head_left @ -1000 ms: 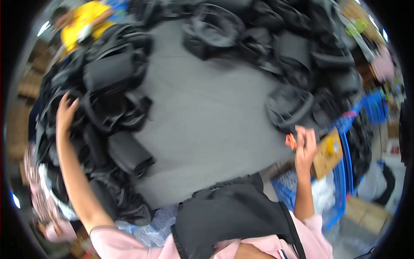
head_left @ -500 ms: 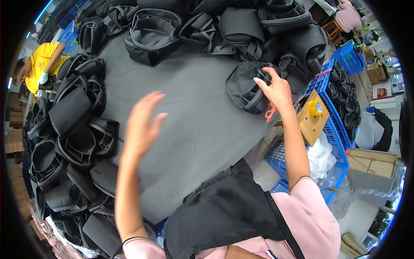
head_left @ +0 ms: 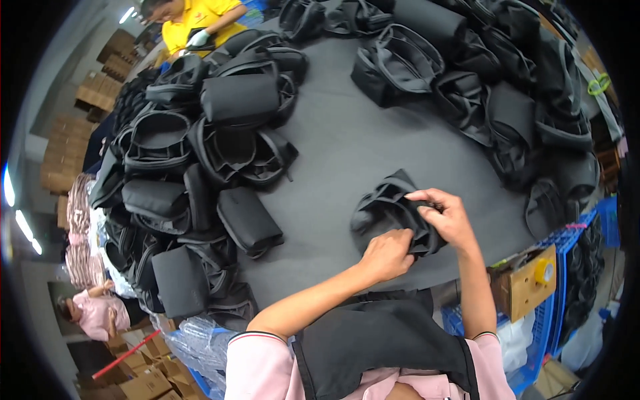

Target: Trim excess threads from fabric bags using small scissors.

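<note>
As the bag (head_left: 385, 212) is apparently being spread, it is gripped by left hand (head_left: 388, 255) and right hand (head_left: 448, 219); steadiness seems needed.

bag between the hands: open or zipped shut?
Open. The black bag gapes upward, its dark interior visible, with the left hand at its near side and the right hand at its right.

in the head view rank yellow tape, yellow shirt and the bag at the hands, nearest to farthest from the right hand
1. Bag: at the right hand, to its left
2. Yellow tape: to the right, lower in view
3. Yellow shirt: far off, upper left
</note>
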Demonstrator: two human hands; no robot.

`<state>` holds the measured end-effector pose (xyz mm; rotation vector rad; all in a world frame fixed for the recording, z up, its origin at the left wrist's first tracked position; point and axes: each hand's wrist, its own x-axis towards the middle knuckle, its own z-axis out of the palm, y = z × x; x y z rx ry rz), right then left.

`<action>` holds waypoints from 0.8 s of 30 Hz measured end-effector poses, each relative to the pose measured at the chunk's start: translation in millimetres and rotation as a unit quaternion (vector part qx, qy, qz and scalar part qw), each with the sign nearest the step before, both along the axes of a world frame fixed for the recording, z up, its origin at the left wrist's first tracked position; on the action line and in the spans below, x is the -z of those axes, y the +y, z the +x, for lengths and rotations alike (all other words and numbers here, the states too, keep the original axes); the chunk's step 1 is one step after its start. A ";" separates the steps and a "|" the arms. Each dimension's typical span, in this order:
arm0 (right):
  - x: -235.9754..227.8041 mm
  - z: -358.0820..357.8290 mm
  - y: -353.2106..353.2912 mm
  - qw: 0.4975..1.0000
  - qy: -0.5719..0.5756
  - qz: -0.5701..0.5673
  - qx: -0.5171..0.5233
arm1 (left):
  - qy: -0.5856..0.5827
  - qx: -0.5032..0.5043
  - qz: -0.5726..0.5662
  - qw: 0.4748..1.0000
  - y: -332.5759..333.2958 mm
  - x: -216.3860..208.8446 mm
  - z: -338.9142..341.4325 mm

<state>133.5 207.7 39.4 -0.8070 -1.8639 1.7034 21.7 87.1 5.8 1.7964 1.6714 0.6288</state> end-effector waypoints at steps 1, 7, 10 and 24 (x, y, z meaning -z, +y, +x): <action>-6.3 -13.5 -5.0 0.998 -0.034 0.044 -0.019 | 0.012 -0.076 -0.013 0.997 -9.7 6.3 -6.5; 26.5 -28.9 -55.7 0.991 0.010 -0.044 0.123 | -0.185 -0.394 0.016 0.900 -35.7 35.8 -56.0; 60.5 -6.2 -85.4 0.985 -0.088 -0.122 0.083 | -0.216 -0.406 -0.041 0.887 -30.2 40.7 -58.4; 65.8 0.8 -101.9 0.991 -0.069 -0.103 0.054 | -0.379 -0.435 -0.064 0.815 -40.0 18.9 -51.4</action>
